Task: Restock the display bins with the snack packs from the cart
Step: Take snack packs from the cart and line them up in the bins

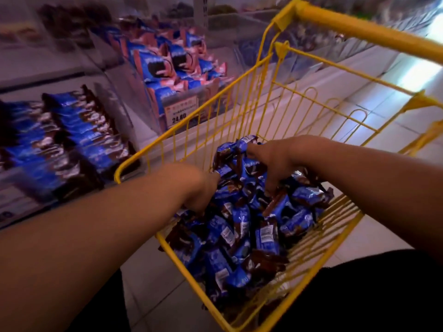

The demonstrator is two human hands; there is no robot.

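Note:
A yellow wire cart [239,92] holds a heap of blue and brown snack packs [242,233]. Both my hands reach down into the heap. My left hand [203,190] is curled into the packs at the left side of the pile, its fingers buried among them. My right hand [271,159] spreads over the top of the pile, with thumb and fingers curled round several packs. To the left, a clear display bin [129,111] holds rows of the same blue and brown packs [62,140].
Behind the cart stands another clear bin of blue and pink packs [172,65] with a price label [181,111] reading 24.80. More bins run along the shelf at the back. The cart's yellow handle [359,29] is at the upper right. Pale floor tiles lie to the right.

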